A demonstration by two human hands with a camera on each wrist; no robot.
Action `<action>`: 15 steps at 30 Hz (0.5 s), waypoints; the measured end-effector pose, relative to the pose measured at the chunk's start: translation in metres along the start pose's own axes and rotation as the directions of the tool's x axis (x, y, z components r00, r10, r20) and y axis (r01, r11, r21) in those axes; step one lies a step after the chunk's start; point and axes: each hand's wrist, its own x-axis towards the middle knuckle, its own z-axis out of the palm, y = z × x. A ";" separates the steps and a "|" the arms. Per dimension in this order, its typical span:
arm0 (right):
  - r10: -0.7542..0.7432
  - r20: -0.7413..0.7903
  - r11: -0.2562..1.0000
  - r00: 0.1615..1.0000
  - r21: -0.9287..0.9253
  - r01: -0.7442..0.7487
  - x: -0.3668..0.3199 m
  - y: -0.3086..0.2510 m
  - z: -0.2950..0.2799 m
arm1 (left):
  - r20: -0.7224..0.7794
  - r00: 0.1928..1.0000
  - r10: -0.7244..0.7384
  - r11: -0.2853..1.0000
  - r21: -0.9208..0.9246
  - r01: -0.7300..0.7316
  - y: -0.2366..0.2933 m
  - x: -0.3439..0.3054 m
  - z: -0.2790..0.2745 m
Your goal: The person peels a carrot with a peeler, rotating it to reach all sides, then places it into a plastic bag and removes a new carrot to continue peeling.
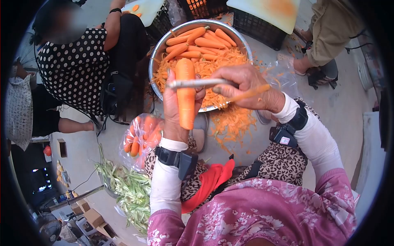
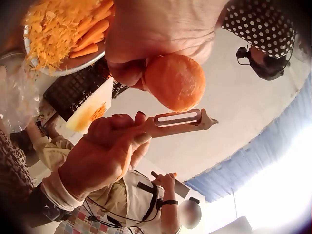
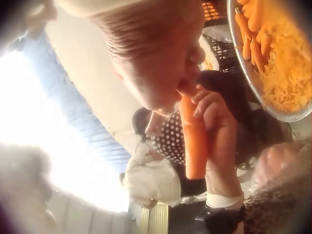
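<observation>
My left hand [image 1: 172, 108] grips a thick orange carrot [image 1: 186, 96] that stands nearly upright over the near edge of the metal basin [image 1: 247, 39]. In my right hand [image 1: 248, 84] is a peeler [image 1: 201, 83], its head lying across the upper part of the carrot. A strip of peel [image 1: 250, 93] hangs by the right hand. In the left wrist view the peeler's slotted head [image 2: 178, 118] is just beside the carrot's end [image 2: 174, 83]. The right wrist view shows the left fingers round the carrot [image 3: 195, 141]; the peeler is mostly hidden there.
The basin holds whole carrots [image 1: 210, 43] and shavings [image 1: 164, 73]. More shavings [image 1: 234, 123] lie on the floor, with a bag of carrots [image 1: 141, 137] and leafy greens [image 1: 129, 188] at left. Black crates [image 1: 256, 30] stand behind; people sit on both sides.
</observation>
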 end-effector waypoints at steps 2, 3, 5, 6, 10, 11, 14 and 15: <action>-0.069 0.048 0.997 0.996 0.021 0.068 -0.008 0.001 0.009 | -0.082 0.996 0.040 0.999 0.016 -0.038 0.001 -0.001 0.000; -0.137 0.093 0.990 0.986 0.046 0.133 -0.011 0.002 0.014 | -0.025 1.000 0.016 1.000 -0.006 -0.017 0.003 0.000 -0.003; -0.121 0.108 0.992 0.987 0.037 0.118 -0.012 0.002 0.018 | -0.015 0.999 0.029 1.000 0.000 -0.029 0.002 0.000 -0.002; -0.104 0.120 0.994 0.987 0.027 0.102 -0.012 0.003 0.020 | -0.015 0.999 0.028 1.000 -0.001 -0.028 0.004 0.001 -0.008; -0.116 -0.022 0.979 0.993 -0.173 0.111 0.001 0.025 0.014 | 0.181 0.975 -0.125 0.989 -0.049 0.136 0.004 0.002 -0.011; -0.078 -0.093 0.953 0.993 -0.300 0.046 0.007 0.035 0.006 | 0.064 0.996 -0.067 0.996 -0.061 0.071 0.001 0.000 -0.005; 0.066 -0.229 0.887 0.971 -0.432 -0.162 0.016 0.082 -0.011 | 0.141 0.985 -0.101 0.981 0.177 0.076 -0.003 -0.009 0.004; 0.176 -0.289 0.854 0.941 -0.430 -0.292 0.020 0.082 -0.014 | 0.244 0.956 -0.161 0.980 0.155 0.126 -0.001 -0.007 0.003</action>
